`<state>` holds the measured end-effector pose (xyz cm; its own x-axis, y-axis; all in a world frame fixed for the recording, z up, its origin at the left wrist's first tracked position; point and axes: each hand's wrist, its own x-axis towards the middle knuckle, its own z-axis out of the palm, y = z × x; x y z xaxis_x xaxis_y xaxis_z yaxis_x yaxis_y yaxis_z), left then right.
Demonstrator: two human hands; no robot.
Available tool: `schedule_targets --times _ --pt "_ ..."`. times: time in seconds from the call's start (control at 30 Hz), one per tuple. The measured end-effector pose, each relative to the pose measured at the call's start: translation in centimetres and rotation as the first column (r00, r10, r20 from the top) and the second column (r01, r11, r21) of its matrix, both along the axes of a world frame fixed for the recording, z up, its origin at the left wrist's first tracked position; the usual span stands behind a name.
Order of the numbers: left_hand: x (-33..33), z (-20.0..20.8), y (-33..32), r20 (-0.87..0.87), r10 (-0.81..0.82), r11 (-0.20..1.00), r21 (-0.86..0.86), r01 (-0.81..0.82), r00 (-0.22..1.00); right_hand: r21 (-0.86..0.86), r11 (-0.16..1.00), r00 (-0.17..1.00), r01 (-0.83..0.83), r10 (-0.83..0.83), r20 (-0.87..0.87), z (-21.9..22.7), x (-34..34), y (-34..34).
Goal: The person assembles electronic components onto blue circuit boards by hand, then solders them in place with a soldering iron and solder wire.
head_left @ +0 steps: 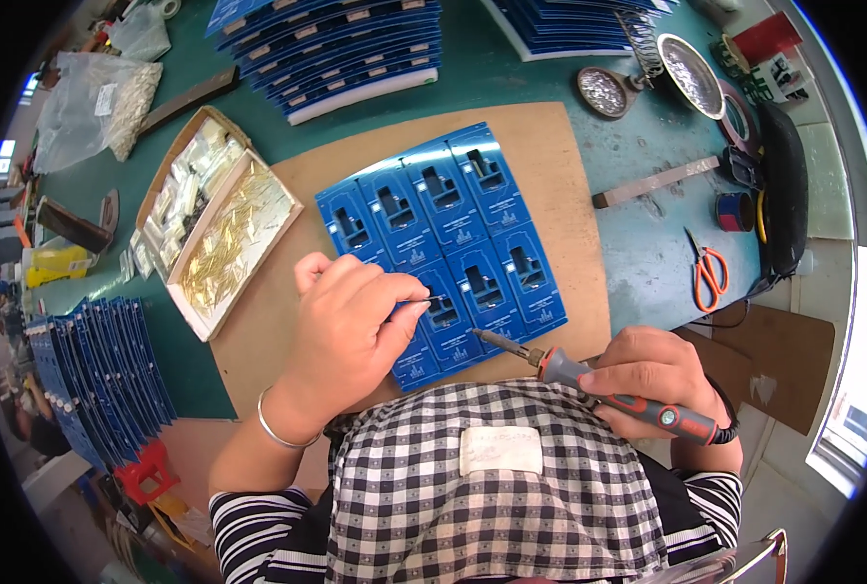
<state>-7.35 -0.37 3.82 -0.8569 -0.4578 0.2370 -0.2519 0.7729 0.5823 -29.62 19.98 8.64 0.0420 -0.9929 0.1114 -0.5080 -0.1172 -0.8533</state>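
Observation:
A blue circuit board panel, divided into several like sections with dark cut-outs, lies tilted on a brown board. Over its lower left part my left hand is closed in a pinch, thumb against forefinger. Whatever tiny piece sits between those fingertips is too small to name. My right hand grips a grey and red soldering iron by its handle. The iron's metal tip points left and sits over the panel's lower edge, a short way right of my left fingertips; I cannot tell whether it touches.
A divided box of gold pins and small parts stands left. Stacks of blue boards rise at the back and left. To the right are orange-handled scissors, a metal strip, a solder spool and metal dishes.

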Motion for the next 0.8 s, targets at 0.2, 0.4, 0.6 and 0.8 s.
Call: schedule_targets --times 0.2,0.4,0.6,0.8 --pt "0.9 -0.2 0.1 -0.001 -0.021 1.0 0.009 0.021 1.0 -0.007 0.999 0.999 -0.054 0.054 -0.004 -0.4 0.8 -1.4" --pt "1.2 -0.6 0.2 -0.013 -0.046 0.999 0.02 0.046 0.999 0.033 0.998 0.998 -0.051 0.052 -0.031 0.3 1.4 -2.1" --pt "0.9 -0.7 0.3 -0.003 -0.1 0.994 0.034 0.1 0.995 0.041 0.998 0.995 -0.043 0.047 -0.09 0.9 2.0 -2.2" --pt "1.0 -1.1 0.6 0.026 -0.12 0.993 0.019 0.12 0.992 0.041 0.998 0.995 -0.04 0.044 -0.09 0.9 2.1 -2.2"
